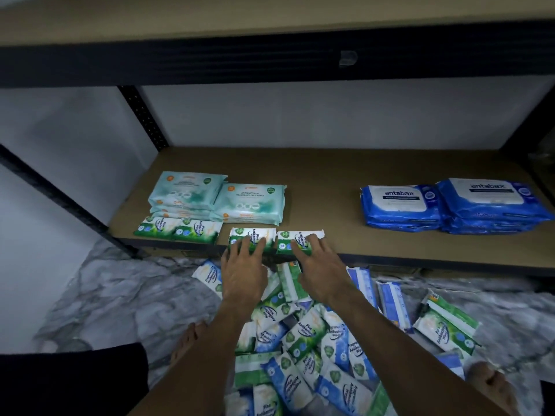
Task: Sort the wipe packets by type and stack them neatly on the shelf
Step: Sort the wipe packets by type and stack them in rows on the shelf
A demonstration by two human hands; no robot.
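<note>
in the head view, the left hand is seen laid flat on a green packet, fingers spread and nearly straight, with nothing gripped. the right hand is laid in the same open way on a second green packet, which lies just beside the first, between the two hands' fingertips. both packets are set at the front edge of the shelf, directly ahead of the hands.

to the left of the left hand, two more green packets are placed side by side near the same edge. behind them, further from the hand, pale teal packets are stacked in two piles that touch. well to the right of the right hand, blue packets are stacked in two adjoining piles.

below the forearms, a loose pile of packets, green and blue mixed, is spread over the marbled floor. a bare foot is seen on either side of the pile.
</note>
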